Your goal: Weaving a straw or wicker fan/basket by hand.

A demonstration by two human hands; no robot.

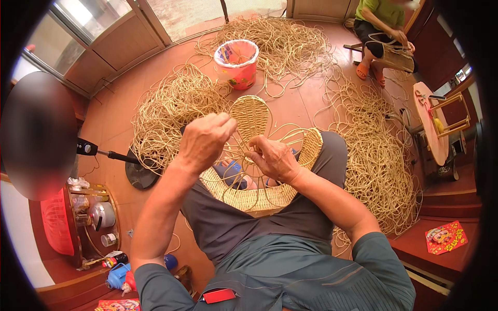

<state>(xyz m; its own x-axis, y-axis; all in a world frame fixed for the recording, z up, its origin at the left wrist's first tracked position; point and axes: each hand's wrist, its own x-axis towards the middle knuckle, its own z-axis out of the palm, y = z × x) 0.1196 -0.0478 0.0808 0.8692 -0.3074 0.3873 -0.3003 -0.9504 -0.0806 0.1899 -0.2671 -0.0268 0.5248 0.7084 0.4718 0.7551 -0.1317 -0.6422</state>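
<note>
On my lap lies a woven straw piece, with a U-shaped woven band (249,199) curving across my thighs and a rounded woven panel (250,115) standing at its far side. Loose straw cords (244,176) run between the band and the panel. My left hand (206,141) is closed at the left edge of the panel, its thumb and fingers pinching a cord. Just below the panel, my right hand (275,159) pinches cord among the loose strands. Exactly which strand each hand grips is partly hidden by the fingers.
Heaps of straw cord (174,111) cover the floor left, ahead and right. A pink bucket (241,67) stands ahead. A black stand base (141,171) is at left, a shelf (98,217) below it. At far right another person (384,26) sits near a small round table (430,124).
</note>
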